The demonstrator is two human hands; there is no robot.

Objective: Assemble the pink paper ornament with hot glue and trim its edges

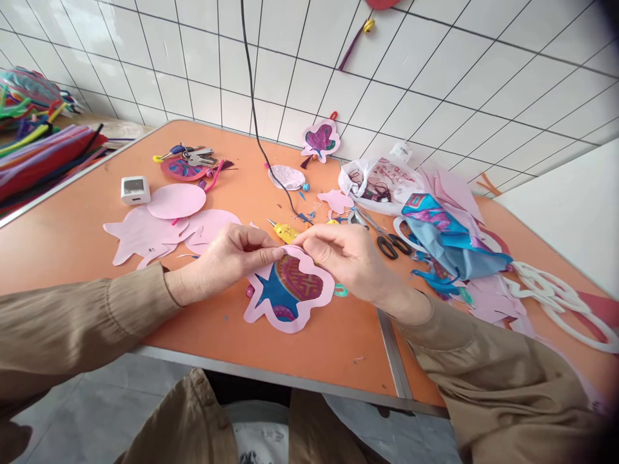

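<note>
A pink cloud-shaped paper cutout [290, 293] with a blue and purple patterned fabric patch glued on it lies near the front edge of the orange table [72, 238]. My left hand [227, 258] pinches its upper left edge, fingers closed on the paper. From the other side, my right hand [343, 254] pinches the upper edge, fingertips close to those of the left. A yellow glue gun [284, 231] lies just behind my fingers, its black cord running up the wall.
Plain pink cutouts [164, 225] lie at left beside a small white timer [135, 190] and keys [191, 154]. Black scissors [387, 241], blue fabric [445, 235], a plastic bag [377, 183] and white paper scraps [556, 296] crowd the right. Pipe cleaners [33, 151] are piled far left.
</note>
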